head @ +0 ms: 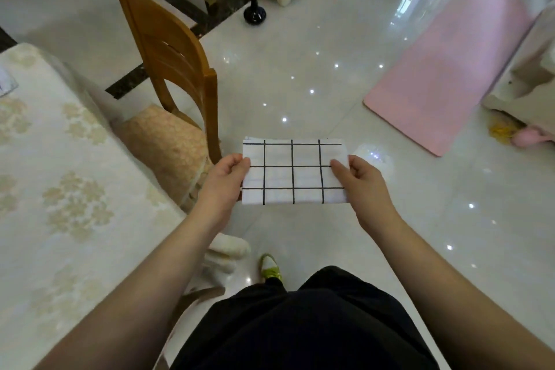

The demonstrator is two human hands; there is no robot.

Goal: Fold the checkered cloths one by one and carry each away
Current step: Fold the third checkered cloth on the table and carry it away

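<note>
Pinching folded checkered cloth (292, 173) with fingers of both hands, wooden chair (174, 69) left, pink mat (444, 75) right

Glossy white tile floor (300, 69): pink mat (444, 75), wooden chair (177, 75), black vase (254, 13) standing on it.

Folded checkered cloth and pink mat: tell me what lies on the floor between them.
In the head view, only bare glossy tile floor separates the folded checkered cloth from the pink mat.

One cloth (292, 173), one chair (177, 75), two hands.
</note>
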